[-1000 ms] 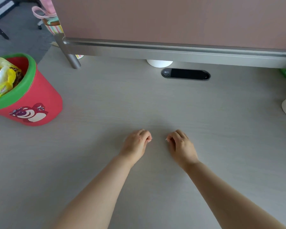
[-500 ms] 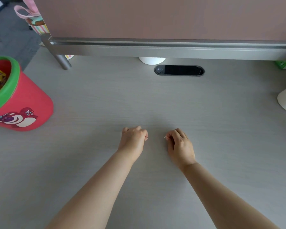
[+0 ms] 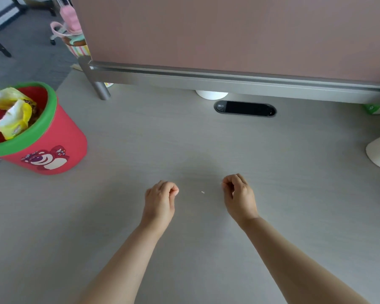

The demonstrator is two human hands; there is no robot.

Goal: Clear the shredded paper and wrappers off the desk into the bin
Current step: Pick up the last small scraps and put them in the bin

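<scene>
Down at six o'clock, two bare arms reach out over the pale surface (image 3: 272,154). Left hand (image 3: 160,199) is curled, its fingers (image 3: 173,190) pressed together; I cannot tell if they pinch anything. Right hand (image 3: 239,197) is curled too, fingers (image 3: 228,186) pinched together on what may be a tiny white bit, too small to be sure. Between the hands lies one little paper scrap (image 3: 202,192), touching neither. Far off at nine o'clock stands the red bin (image 3: 59,137) with yellow wrappers (image 3: 13,116) already inside. So I think the job is almost done: only that scrap, and whatever the fingers hold, is left.
</scene>
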